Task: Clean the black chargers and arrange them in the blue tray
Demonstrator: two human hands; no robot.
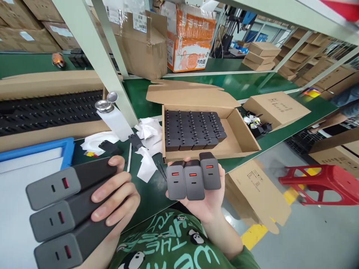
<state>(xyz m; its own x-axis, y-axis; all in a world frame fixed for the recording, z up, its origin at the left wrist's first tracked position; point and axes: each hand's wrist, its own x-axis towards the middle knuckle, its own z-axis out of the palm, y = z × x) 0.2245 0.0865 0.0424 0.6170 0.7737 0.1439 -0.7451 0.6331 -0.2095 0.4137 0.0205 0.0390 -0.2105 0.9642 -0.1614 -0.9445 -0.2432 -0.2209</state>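
My left hand (120, 198) is wrapped round three black chargers (53, 220), stacked at the lower left, their grey port faces turned toward me. Each face carries one red-lined port and one small slot. Three more chargers (193, 181) rest in my right hand (209, 203), side by side with their ports facing me; the rightmost sits a little higher than the other two. Just beyond my right hand stands an open cardboard box (241, 130) with rows of black chargers (193, 129), prongs up. Its right part shows bare cardboard.
At the left lie a long box of black chargers (50, 112) and a blue-rimmed tray (68, 153). A white pump bottle (116, 119) stands by crumpled white tissues (150, 134). A closed carton (277, 108) is at the right, and a red stool (328, 183) stands on the floor.
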